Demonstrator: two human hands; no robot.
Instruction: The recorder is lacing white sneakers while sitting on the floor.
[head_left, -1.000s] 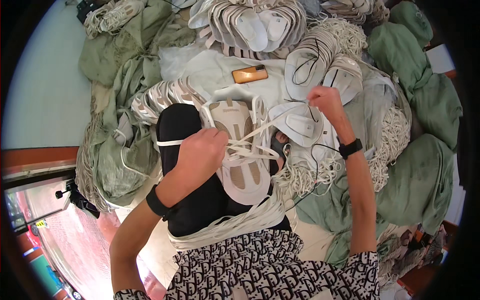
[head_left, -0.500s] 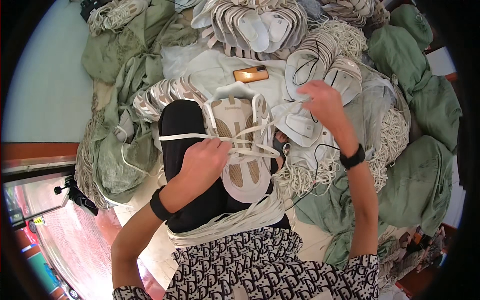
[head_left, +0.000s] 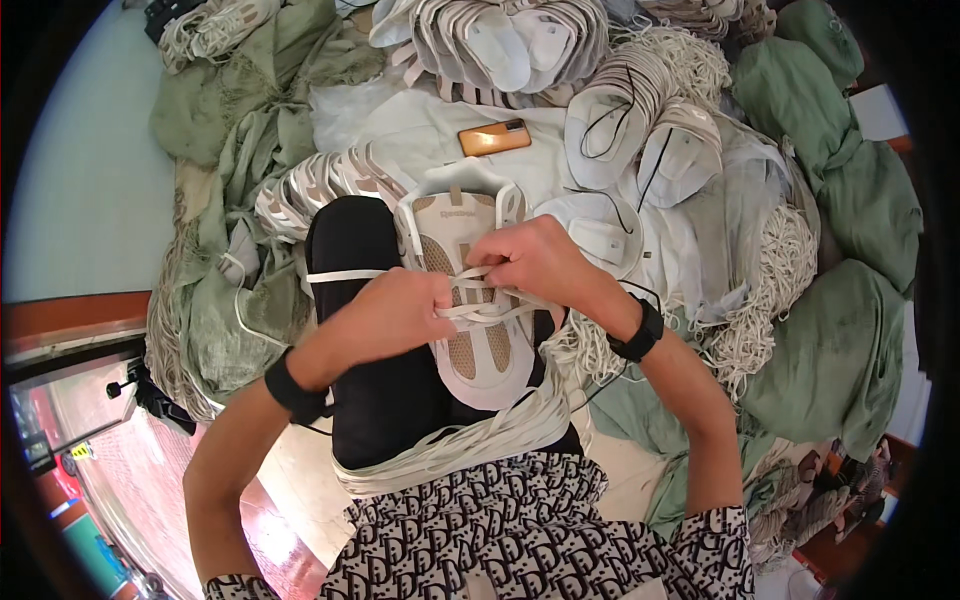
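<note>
Upper (head_left: 470, 290) about half laced: both hands, left hand (head_left: 400, 315) and right hand (head_left: 535, 262), pinch the lace (head_left: 490, 312); top eyelets left.

Bright, even daylight falls on everything in front of me, and the pale shoe upper (head_left: 470, 300) on my lap shows clearly, with only soft, shallow shadows under my left hand (head_left: 395, 315) and right hand (head_left: 535, 262). The white insoles (head_left: 500, 40) at the top are close to washed out, and the orange phone (head_left: 494, 137) carries a faint sheen. The fisheye lens bends the whole scene into a circle, with black corners and the green sacks (head_left: 850, 300) curving along the rim. The centre is sharp; detail softens and smears toward the edges, and the reddish floor (head_left: 130, 480) at lower left looks glossy and blurred
</note>
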